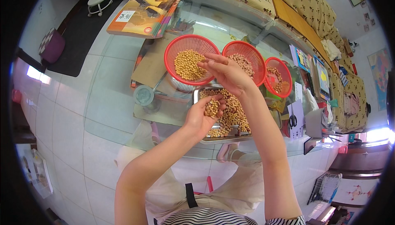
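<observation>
My left hand [198, 118] is palm up over a metal tray [220, 140], its fingers curled round a handful of mixed beans [212, 108]. My right hand [230, 72] reaches over the inner edge of the left red basket [168, 62], fingers stretched and slightly apart, with nothing visible in them. Yellow soybeans [188, 64] lie in that basket. The middle red basket [260, 62], partly behind my right hand, holds pinkish peanuts [240, 62]. Mixed beans and peanuts [232, 116] cover much of the tray.
A smaller red basket [289, 81] with some tan kernels stands at the right. Left of the tray is a glass jar [144, 96]. Books [144, 13] are stacked at the far left of the glass table. Scissors [292, 120] lie at the right, near a tissue box [314, 122].
</observation>
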`<state>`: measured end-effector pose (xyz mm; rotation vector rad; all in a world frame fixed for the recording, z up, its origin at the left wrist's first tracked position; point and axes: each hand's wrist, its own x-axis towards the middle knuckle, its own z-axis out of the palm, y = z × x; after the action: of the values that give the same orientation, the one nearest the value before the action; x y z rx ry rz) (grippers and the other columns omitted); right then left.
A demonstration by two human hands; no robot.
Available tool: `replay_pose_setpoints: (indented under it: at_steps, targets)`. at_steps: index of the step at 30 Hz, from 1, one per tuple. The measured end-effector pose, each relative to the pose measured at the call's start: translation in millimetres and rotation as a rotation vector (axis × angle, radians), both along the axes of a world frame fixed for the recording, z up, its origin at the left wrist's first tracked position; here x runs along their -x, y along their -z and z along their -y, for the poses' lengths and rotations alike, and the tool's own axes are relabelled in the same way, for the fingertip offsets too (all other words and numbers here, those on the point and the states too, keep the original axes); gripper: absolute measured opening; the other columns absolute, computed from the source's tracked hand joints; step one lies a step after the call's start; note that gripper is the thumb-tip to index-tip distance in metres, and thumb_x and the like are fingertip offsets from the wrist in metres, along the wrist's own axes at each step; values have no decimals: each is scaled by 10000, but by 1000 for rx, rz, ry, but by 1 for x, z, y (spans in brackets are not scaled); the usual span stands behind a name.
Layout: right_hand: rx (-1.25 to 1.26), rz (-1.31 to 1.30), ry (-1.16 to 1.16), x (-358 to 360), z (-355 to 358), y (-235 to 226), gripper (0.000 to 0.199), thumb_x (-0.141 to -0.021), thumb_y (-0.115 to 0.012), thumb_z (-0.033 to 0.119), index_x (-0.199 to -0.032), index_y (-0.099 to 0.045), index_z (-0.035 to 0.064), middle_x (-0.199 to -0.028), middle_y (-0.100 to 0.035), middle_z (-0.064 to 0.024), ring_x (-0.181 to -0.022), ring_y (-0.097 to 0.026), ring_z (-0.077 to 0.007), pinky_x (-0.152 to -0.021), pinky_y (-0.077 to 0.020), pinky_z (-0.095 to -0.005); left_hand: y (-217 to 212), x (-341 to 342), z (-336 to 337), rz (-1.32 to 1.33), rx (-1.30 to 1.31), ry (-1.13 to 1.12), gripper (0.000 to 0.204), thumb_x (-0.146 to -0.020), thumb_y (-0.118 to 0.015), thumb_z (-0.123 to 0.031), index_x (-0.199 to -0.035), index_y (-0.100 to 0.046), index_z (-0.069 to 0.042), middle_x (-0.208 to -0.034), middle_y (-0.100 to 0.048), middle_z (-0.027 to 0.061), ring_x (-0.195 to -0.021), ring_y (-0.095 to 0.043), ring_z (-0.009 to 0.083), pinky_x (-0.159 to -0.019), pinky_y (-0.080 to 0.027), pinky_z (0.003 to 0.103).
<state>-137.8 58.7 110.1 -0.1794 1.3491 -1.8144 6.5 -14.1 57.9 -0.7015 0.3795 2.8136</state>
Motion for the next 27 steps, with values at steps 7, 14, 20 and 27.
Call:
replay_pose_setpoints:
  at_steps: [7,14,20,27]
  targets:
    - [-264,-456,-92,-10,10,-14,367,-964,-561,109,-1319,-550,13,-1277,-604,-95,-1211,-533,-159,-1036,-401,-294,-2,-1,0,18,1,1,347,-1018,-369,-182,-1201,-538,59,-1037,-631,129,-908,-612,208,-771,-498,303]
    - [-496,-883,-318,12,10,-1,238,-885,-638,56,-1117,-680,24,-1030,-713,-82,-966,-664,-174,-850,-518,-314,-10,-4,2,44,-16,41,340,-1011,-401,-181,-1210,-542,56,-1049,-626,130,-922,-606,212,-788,-496,302]
    - [-517,-1166,-584,27,21,-2,216,-788,-675,38,-1000,-699,5,-905,-708,-128,-843,-685,-237,-767,-534,-336,-15,-11,15,73,-23,73,345,-1006,-413,-190,-1216,-540,53,-1074,-618,132,-937,-599,213,-791,-486,312]
    - [-485,-1113,-751,28,41,3,204,-760,-663,32,-957,-709,15,-889,-697,-144,-836,-682,-263,-745,-531,-351,-10,-18,21,100,-43,124,365,-1009,-407,-204,-1228,-536,57,-1088,-625,133,-938,-600,221,-791,-478,322]
